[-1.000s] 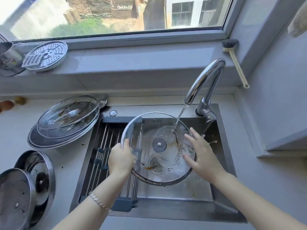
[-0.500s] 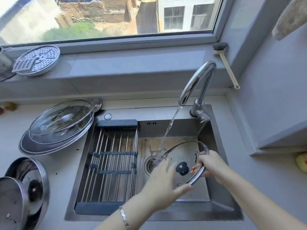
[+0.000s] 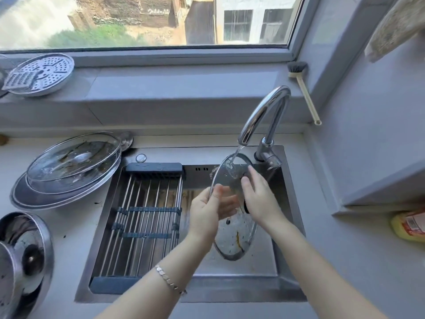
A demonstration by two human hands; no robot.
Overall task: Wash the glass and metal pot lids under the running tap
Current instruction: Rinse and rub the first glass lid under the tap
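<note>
A glass pot lid (image 3: 232, 240) with a metal rim stands almost edge-on and upright in the sink (image 3: 282, 293), brown streaks on its lower part. Water from the tap (image 3: 264, 111) strikes its upper edge. My left hand (image 3: 205, 210) pinches the lid's left rim, thumb on the near face and fingers showing through the glass. My right hand (image 3: 258, 199) lies against the lid's other face with fingers straight, over the dark knob. More dirty glass lids (image 3: 73, 162) are stacked on the counter at the left. Metal lids (image 3: 23, 256) lie at the lower left.
A roll-up drying rack (image 3: 147, 215) covers the sink's left half. A perforated steamer plate (image 3: 39, 74) sits on the windowsill, and a dish brush (image 3: 303, 88) leans in the right corner. A yellow bottle (image 3: 409, 226) lies under the right-hand ledge.
The lid has been turned from lying tilted low in the sink to standing upright under the stream. My left hand took its left rim; my right hand shifted from the rim to its face.
</note>
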